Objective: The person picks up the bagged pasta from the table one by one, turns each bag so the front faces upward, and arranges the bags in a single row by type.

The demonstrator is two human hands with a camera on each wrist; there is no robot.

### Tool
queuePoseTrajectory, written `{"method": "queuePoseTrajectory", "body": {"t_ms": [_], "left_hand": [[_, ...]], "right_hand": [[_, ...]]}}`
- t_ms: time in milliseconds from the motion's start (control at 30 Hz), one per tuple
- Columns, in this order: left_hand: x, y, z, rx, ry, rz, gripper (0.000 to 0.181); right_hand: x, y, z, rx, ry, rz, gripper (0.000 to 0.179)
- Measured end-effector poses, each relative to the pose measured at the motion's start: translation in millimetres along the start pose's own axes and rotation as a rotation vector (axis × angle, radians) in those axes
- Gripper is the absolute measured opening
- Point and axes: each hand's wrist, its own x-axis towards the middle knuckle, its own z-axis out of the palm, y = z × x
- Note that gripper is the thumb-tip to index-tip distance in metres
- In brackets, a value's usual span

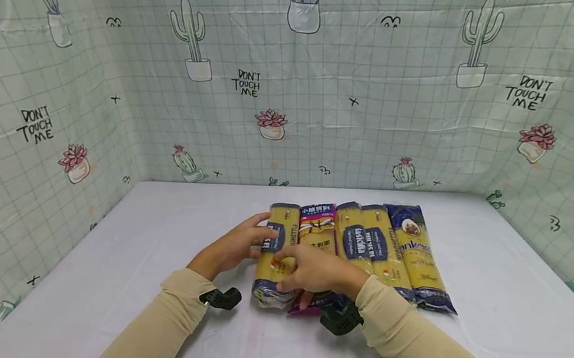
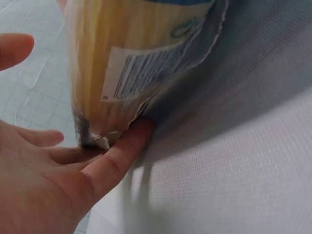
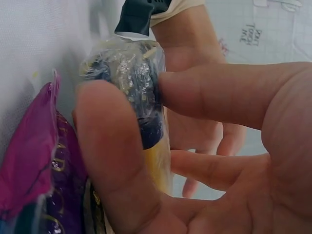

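Note:
In the head view, a yellow spaghetti pack [image 1: 267, 267] with a blue label lies leftmost in a row of pasta packs. My left hand [image 1: 237, 245] is at its left side, fingers reaching onto it. In the left wrist view, fairly straight left fingers [image 2: 109, 163] touch the bottom edge of a barcoded pack [image 2: 141, 73]. My right hand [image 1: 320, 270] reaches across from the right and holds the pack's near end. The right wrist view shows the crinkled clear end of the spaghetti pack [image 3: 129, 73] between right fingers [image 3: 109, 141] on either side.
Right of the spaghetti pack lies a purple-and-yellow pasta pack [image 1: 320, 226], partly under my right hand. Two more blue-labelled spaghetti packs [image 1: 348, 227] overlap beside it. A dark-blue-ended pack [image 1: 419, 258] ends the row. A cactus-print sheet [image 1: 320, 115] stands behind the white table [image 1: 191, 207].

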Motion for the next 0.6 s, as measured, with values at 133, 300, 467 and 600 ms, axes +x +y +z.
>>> {"method": "queuePoseTrajectory", "body": {"t_ms": [133,300,467,600], "left_hand": [[1.2,-0.9,-1.9,0.026,0.016,-0.016,0.073],[1.4,-2.3,-2.6,0.054,0.018,-0.010,0.071],[0.0,-2.3,-2.6,0.085,0.022,-0.012,0.058],[0.9,-4.7,-5.0,0.086,0.035,-0.017,0.046]], "right_hand": [[-0.9,0,-1,-0.049,-0.011,-0.012,0.057],[-1.9,0,-1,-0.082,-0.024,-0.046,0.052],[-2.4,0,-5,-0.075,-0.005,-0.041,0.046],[-3.1,1,-10,-0.112,0.039,-0.061,0.040]]}}
